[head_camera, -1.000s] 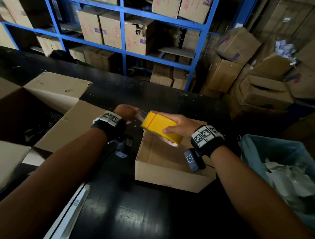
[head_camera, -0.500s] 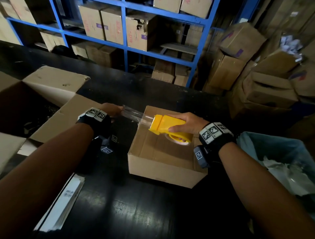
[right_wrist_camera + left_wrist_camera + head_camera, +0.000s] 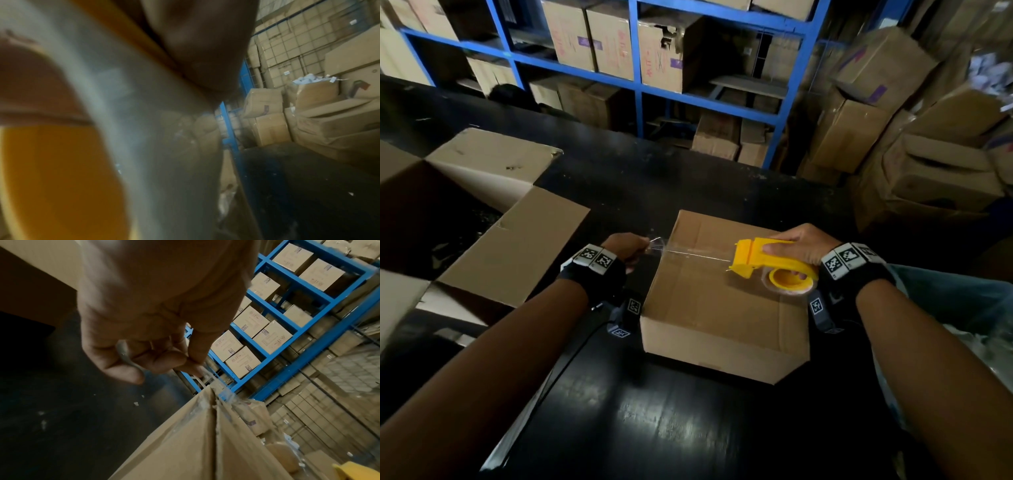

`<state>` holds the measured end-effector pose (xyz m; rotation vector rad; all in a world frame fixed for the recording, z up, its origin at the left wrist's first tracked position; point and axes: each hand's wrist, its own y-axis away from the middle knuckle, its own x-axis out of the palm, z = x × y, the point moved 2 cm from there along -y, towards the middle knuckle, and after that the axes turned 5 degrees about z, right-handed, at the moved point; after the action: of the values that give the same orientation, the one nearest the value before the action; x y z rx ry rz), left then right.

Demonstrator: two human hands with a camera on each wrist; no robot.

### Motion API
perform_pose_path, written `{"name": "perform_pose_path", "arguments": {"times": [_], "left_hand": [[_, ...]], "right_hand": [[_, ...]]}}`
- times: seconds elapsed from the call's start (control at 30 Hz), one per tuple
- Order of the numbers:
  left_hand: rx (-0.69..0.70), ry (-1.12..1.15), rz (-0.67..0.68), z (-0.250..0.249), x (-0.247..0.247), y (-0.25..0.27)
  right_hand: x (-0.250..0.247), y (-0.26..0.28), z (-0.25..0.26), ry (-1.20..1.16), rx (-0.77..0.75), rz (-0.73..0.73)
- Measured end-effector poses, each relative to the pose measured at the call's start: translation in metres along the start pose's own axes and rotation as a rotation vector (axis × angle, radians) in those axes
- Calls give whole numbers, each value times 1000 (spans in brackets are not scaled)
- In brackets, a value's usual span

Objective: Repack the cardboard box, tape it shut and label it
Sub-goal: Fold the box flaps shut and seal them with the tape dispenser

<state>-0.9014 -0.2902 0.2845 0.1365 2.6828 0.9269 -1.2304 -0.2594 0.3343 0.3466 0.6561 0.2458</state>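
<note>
Box [image 3: 722, 301] btwn hands: L hand [image 3: 625, 248] pinching tape [image 3: 688, 252], R hand [image 3: 799, 245] gripping dispenser [image 3: 767, 262].

Perhaps "ADI" on shelved cartons [image 3: 232, 350]

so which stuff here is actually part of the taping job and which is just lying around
In use:
- closed cardboard box
- yellow tape dispenser, gripped by right hand
- clear tape strip, end pinched by left hand

Lying about:
- big open box
- shelf boxes
- blue bin

yellow tape dispenser [image 3: 763, 257] | brown cardboard box [image 3: 715, 308] | blue shelving [image 3: 637, 78]
</note>
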Motion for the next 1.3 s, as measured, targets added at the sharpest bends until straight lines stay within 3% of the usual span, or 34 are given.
{"name": "perform_pose_path", "arguments": {"times": [0.67,0.9,1.07,1.2,1.3], "left_hand": [[36,-303,153,5,24,-25],[168,-512,84,4,28,-25],[355,-647,-51,18,27,-29],[378,-978,4,15,24,-25],[571,-1030,-56,5,22,-20]], "right_hand": [[5,0,-9,9,78,-26],[6,3,-9,30,86,-41],[8,3,-5,44,91,-44],[11,2,-2,66,104,-41],[14,1,2,80,119,-32]]}}
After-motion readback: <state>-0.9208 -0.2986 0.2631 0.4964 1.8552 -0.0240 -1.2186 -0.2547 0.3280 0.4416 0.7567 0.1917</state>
